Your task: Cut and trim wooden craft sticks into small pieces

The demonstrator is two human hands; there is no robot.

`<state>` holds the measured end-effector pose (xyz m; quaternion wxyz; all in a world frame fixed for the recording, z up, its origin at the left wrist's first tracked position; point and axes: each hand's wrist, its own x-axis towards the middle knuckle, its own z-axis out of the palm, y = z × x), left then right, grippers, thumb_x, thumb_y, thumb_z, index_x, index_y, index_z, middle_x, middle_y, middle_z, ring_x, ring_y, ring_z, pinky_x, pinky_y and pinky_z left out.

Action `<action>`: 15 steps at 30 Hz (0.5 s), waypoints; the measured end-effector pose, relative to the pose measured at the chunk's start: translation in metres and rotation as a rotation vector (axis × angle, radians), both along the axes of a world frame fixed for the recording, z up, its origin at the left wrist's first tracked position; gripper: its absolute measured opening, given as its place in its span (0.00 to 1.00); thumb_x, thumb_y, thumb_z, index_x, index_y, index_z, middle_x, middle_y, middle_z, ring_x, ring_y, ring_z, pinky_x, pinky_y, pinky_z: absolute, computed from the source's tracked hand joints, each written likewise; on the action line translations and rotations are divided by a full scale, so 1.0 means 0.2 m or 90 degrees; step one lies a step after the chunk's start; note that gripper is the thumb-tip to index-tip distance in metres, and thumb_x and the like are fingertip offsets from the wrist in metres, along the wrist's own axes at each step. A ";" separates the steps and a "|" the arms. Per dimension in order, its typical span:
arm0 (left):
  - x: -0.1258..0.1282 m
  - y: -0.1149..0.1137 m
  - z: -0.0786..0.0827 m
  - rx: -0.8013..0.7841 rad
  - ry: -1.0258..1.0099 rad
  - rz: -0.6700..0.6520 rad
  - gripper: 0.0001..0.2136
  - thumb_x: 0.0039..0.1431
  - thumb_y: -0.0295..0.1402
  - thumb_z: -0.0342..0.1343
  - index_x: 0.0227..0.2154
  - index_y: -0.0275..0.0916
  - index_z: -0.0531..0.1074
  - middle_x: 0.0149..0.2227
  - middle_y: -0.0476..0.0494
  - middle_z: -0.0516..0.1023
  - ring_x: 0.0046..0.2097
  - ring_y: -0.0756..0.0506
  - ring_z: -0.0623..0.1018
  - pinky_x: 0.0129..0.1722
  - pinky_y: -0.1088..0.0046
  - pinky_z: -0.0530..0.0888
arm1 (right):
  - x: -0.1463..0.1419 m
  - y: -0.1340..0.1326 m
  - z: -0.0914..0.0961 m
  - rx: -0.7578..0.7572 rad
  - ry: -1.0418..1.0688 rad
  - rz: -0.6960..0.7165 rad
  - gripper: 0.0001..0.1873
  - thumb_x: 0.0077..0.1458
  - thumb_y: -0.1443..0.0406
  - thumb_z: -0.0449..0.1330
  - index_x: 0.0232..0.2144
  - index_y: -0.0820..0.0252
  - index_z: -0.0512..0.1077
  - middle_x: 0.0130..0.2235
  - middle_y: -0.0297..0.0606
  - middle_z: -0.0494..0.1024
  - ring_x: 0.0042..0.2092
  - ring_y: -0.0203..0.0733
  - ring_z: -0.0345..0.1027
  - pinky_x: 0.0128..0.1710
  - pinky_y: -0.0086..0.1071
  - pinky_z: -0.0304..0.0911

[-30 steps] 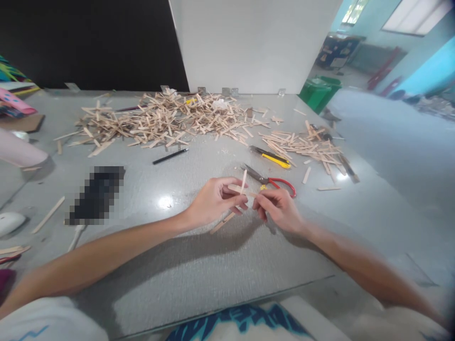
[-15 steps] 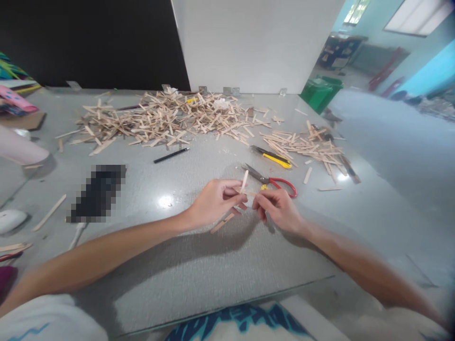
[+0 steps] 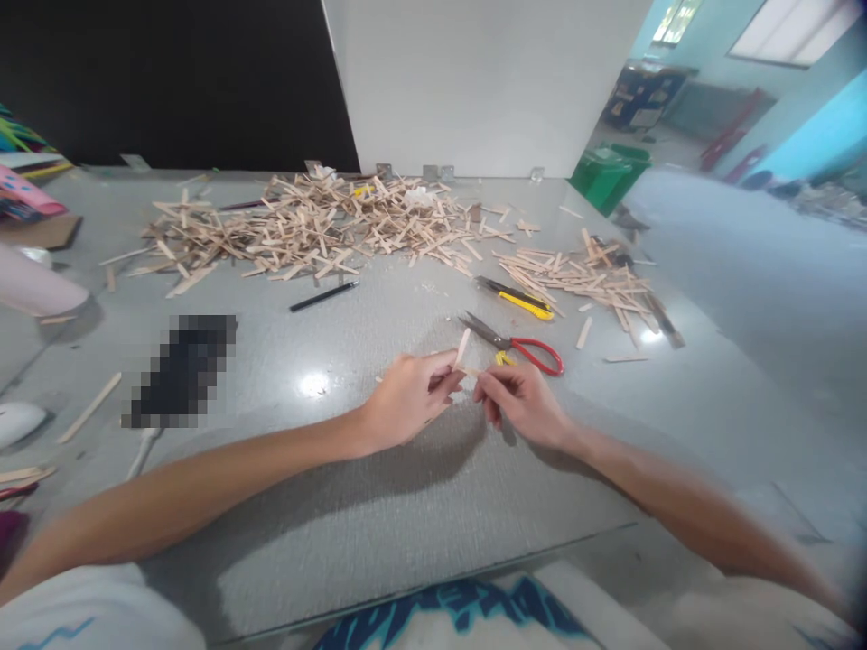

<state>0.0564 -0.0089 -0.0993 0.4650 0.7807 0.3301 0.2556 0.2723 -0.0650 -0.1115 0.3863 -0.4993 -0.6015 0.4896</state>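
Note:
My left hand [image 3: 412, 394] is closed around a pale wooden craft stick [image 3: 463, 347], which points up between thumb and fingers. A second thin craft stick [image 3: 472, 371] spans the small gap between my hands. My right hand [image 3: 520, 397] pinches the other end of that second stick; whether the two sticks are joined is hidden by my fingers. Just beyond my right hand lie red-handled scissors [image 3: 535, 354] with spread blades. A yellow and black utility knife [image 3: 520, 300] rests behind them.
A large heap of craft sticks [image 3: 298, 230] covers the back of the grey table [image 3: 420, 533]. A smaller pile [image 3: 575, 278] lies at the right. A black pen [image 3: 323, 296], a blurred-out dark phone-like object [image 3: 182, 370] and a white mouse [image 3: 20, 422] are toward the left.
Both hands have shifted slightly left and stay close together. My left hand has turned, and its fingers have closed further around the upright stick. The stick piece on the table below is now covered.

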 end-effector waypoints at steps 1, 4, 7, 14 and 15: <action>0.00 0.00 0.00 -0.002 0.001 -0.003 0.14 0.77 0.41 0.54 0.37 0.40 0.75 0.34 0.46 0.87 0.43 0.43 0.90 0.39 0.74 0.83 | 0.00 0.00 0.00 0.000 -0.003 0.001 0.27 0.70 0.44 0.61 0.27 0.58 0.75 0.19 0.31 0.73 0.19 0.34 0.66 0.21 0.27 0.63; 0.00 0.00 0.00 -0.015 0.011 0.001 0.14 0.78 0.42 0.53 0.36 0.40 0.74 0.35 0.44 0.88 0.42 0.42 0.90 0.37 0.74 0.82 | 0.01 0.00 -0.01 0.002 -0.013 0.012 0.29 0.72 0.43 0.59 0.29 0.58 0.76 0.20 0.31 0.73 0.20 0.35 0.67 0.21 0.28 0.63; 0.00 0.01 0.00 0.015 0.021 0.041 0.13 0.77 0.39 0.53 0.35 0.41 0.73 0.36 0.44 0.88 0.41 0.42 0.90 0.36 0.73 0.81 | 0.03 0.01 -0.03 0.059 -0.062 0.039 0.31 0.77 0.44 0.52 0.34 0.60 0.79 0.24 0.35 0.77 0.23 0.37 0.70 0.24 0.29 0.67; -0.05 0.07 0.04 0.061 -0.005 0.107 0.12 0.75 0.39 0.55 0.33 0.41 0.70 0.36 0.45 0.88 0.44 0.40 0.90 0.40 0.71 0.82 | -0.02 -0.01 -0.11 0.452 -0.427 0.184 0.17 0.77 0.68 0.55 0.59 0.56 0.80 0.63 0.50 0.79 0.63 0.55 0.74 0.64 0.56 0.73; -0.05 0.08 0.04 0.057 -0.014 0.109 0.12 0.76 0.40 0.55 0.34 0.41 0.71 0.37 0.44 0.88 0.45 0.40 0.90 0.41 0.71 0.82 | -0.02 -0.02 -0.12 0.473 -0.459 0.204 0.17 0.77 0.68 0.55 0.57 0.56 0.81 0.62 0.50 0.79 0.63 0.55 0.74 0.65 0.57 0.73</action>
